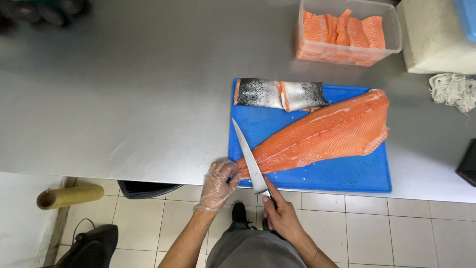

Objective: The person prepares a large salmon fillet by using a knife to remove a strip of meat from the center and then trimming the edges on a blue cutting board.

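Head view, looking straight down on a steel table (124, 99) with a tiled floor (377, 228) below its near edge.

Blue cutting board (327, 176) at the near edge of the table, right of centre. Large salmon fillet (322, 134) lying flesh side up across the board, thick end toward the far right corner, narrow tail end at the near left edge. Two pieces of fish (280, 94) turned skin side up, silver and dark, along the far edge of the board, just beside the fillet's upper margin.

Left hand (219, 184), in a thin clear glove, closed around the tail end of the fillet at the board's near left corner. Right hand (280, 216), bare, gripping the handle of a long narrow knife (249, 159), index finger stretched along the spine; thin bracelet at the wrist. Blade pointing away and to the left, crossing the tail end of the fillet just beside the gloved fingers, tip resting over the board's left edge.

Clear plastic tub (391, 25) holding cut salmon portions (344, 30) at the far side of the table, well apart from the board. White foam block (431, 39) to its right; tangle of white string (453, 92) near the right edge.

Roll of yellowish film (69, 197) on the floor at left, a dark bag (91, 250) near it, and a black shoe (239, 212) between the forearms.
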